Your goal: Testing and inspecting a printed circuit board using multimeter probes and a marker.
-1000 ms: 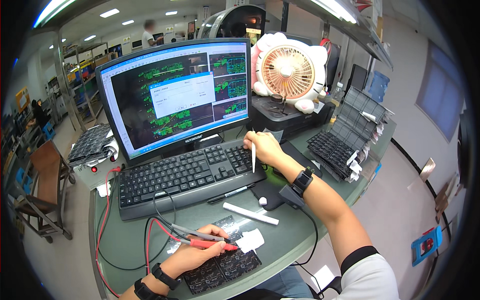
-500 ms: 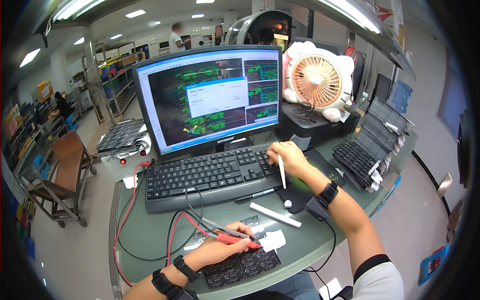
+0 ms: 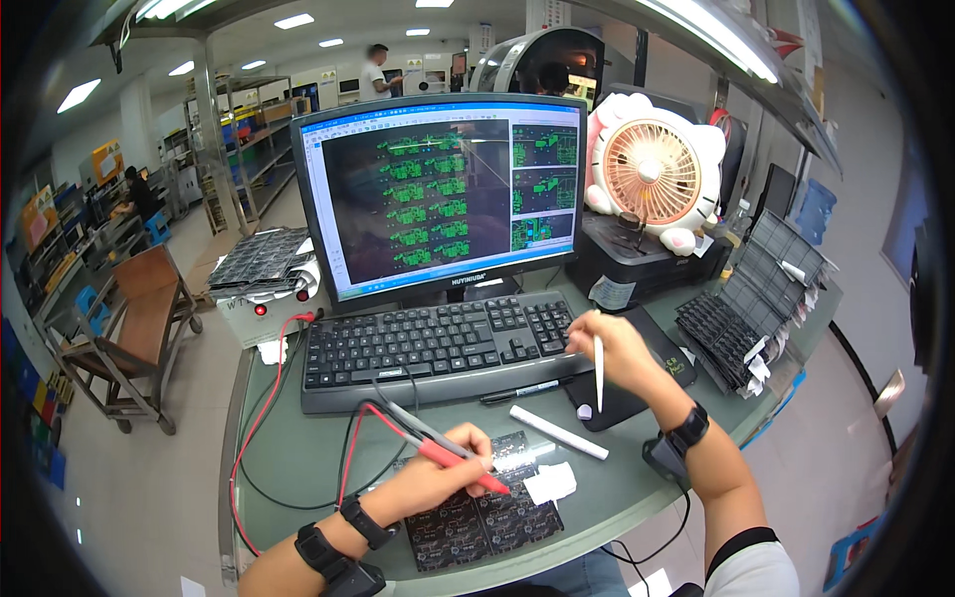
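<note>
My left hand [image 3: 453, 476] is closed around a red test probe [image 3: 445, 455] and a grey test probe [image 3: 426, 430]. The red tip points down at a dark printed circuit board panel [image 3: 448, 537] lying on the table in front of me; whether it touches cannot be told. A crumpled piece of white paper [image 3: 550, 484] rests on the panel's right side. At the right end of the black keyboard [image 3: 408, 350], my right hand [image 3: 619, 350] grips a slim white pen [image 3: 599, 378], which hangs tip down. The monitor [image 3: 423, 199] shows rows of green board layouts.
A white marker [image 3: 559, 432] and a black pen [image 3: 525, 390] lie before the keyboard, near a dark mouse pad [image 3: 617, 398]. A fan [image 3: 652, 169] stands behind right. Stacked dark panels [image 3: 721, 338] stand at right. Probe leads [image 3: 242, 448] loop across the left side.
The dialog box on the monitor has vanished, and the layout view differs. My right hand has drawn back a little from the keyboard's number keys. My left hand still holds the probes.
</note>
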